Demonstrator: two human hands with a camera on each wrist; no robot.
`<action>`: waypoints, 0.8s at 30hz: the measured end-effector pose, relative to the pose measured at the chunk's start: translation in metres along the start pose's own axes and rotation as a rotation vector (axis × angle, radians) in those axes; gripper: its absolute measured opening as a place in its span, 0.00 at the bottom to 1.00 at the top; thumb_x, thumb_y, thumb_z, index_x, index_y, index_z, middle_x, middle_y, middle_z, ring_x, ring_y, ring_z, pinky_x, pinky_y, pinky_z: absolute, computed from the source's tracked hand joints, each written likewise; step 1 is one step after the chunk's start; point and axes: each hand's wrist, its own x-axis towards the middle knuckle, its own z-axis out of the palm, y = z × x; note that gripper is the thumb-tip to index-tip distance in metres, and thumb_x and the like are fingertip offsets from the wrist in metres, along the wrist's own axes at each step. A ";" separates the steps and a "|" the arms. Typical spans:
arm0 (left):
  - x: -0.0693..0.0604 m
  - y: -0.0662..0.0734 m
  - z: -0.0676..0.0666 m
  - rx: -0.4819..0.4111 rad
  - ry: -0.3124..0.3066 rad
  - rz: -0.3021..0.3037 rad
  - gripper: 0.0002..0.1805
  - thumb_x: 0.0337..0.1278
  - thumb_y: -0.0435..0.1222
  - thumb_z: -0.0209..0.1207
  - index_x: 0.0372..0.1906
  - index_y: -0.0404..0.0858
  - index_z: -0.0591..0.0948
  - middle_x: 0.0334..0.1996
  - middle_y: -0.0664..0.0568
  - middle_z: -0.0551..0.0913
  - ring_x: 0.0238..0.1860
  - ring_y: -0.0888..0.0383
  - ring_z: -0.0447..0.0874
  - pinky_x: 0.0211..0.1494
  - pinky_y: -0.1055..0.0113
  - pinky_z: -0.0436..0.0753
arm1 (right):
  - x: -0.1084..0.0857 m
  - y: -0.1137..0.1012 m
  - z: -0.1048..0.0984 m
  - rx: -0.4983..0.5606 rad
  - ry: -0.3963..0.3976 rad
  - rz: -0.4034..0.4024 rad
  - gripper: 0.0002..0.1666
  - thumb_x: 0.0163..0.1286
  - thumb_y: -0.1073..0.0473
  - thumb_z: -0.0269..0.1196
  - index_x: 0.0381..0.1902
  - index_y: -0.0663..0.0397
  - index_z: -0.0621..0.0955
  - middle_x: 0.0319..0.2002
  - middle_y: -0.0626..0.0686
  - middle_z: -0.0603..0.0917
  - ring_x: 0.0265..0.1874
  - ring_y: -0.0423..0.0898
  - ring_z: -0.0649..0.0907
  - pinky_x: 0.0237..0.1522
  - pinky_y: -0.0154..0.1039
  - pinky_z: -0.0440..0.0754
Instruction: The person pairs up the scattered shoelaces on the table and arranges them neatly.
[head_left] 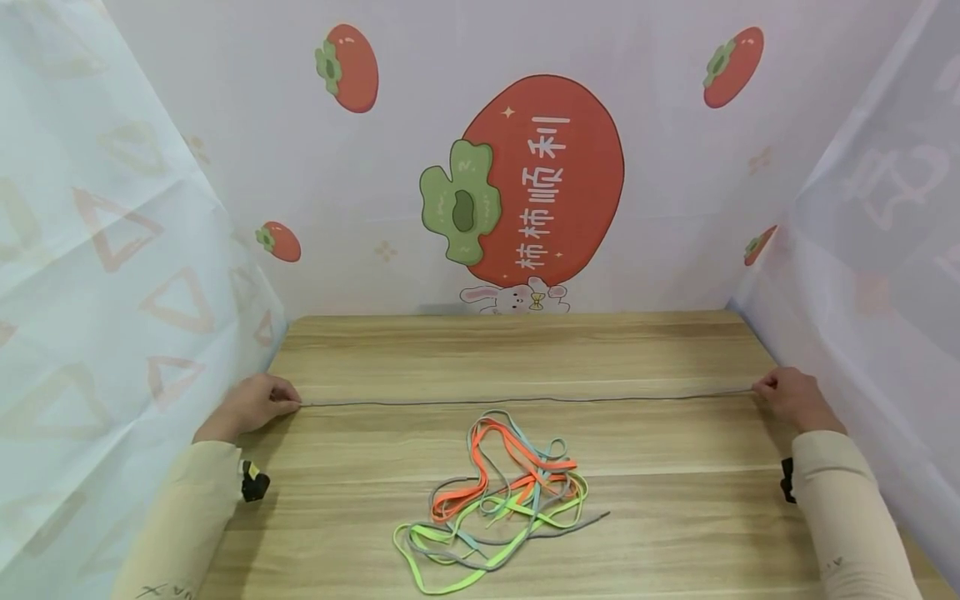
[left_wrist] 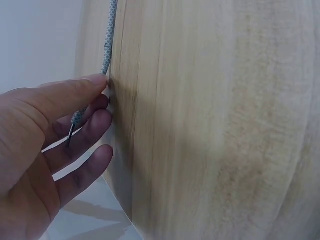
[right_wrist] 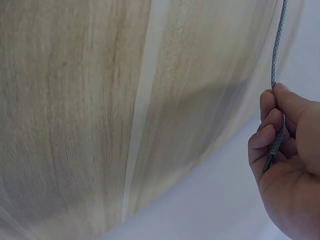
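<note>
A thin grey-blue patterned shoelace (head_left: 480, 402) stretches almost straight across the wooden table, from one hand to the other. Near its left end, my left hand (head_left: 258, 402) pinches it between thumb and finger; the dark-tipped end (left_wrist: 71, 132) pokes out past the grip in the left wrist view. At the opposite side my right hand (head_left: 797, 397) pinches the other end, and the lace's tail (right_wrist: 276, 142) hangs down against the curled fingers. Nearer to me lies a loose tangle of orange (head_left: 480, 467), yellow-green (head_left: 498, 562), pale blue and grey laces.
The wood-grain table (head_left: 675, 517) is bordered by white printed cloth at the back (head_left: 660, 250), left (head_left: 150, 333) and right (head_left: 885, 275). Both hands are close to the side cloths. A small black device (head_left: 255, 482) sits at the left wrist.
</note>
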 end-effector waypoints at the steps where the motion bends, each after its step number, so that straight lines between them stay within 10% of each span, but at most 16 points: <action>1: 0.000 0.001 0.000 -0.002 -0.003 0.001 0.04 0.63 0.36 0.72 0.32 0.47 0.90 0.33 0.54 0.92 0.40 0.53 0.87 0.48 0.51 0.83 | 0.000 0.000 0.001 0.003 -0.002 0.004 0.16 0.73 0.63 0.58 0.40 0.75 0.85 0.34 0.67 0.86 0.33 0.59 0.82 0.35 0.46 0.77; 14: 0.002 0.005 -0.001 -0.026 -0.034 0.010 0.04 0.62 0.33 0.71 0.31 0.43 0.89 0.31 0.54 0.90 0.35 0.61 0.82 0.41 0.62 0.79 | 0.000 0.002 0.002 0.006 -0.055 0.044 0.17 0.74 0.59 0.58 0.42 0.71 0.85 0.37 0.65 0.86 0.35 0.58 0.81 0.33 0.41 0.75; 24: 0.001 0.011 -0.007 0.021 -0.010 -0.009 0.06 0.62 0.36 0.71 0.36 0.37 0.88 0.34 0.48 0.90 0.37 0.52 0.87 0.45 0.52 0.85 | 0.000 0.002 -0.003 -0.050 -0.038 -0.010 0.21 0.76 0.58 0.60 0.46 0.78 0.82 0.43 0.75 0.85 0.44 0.75 0.83 0.46 0.66 0.81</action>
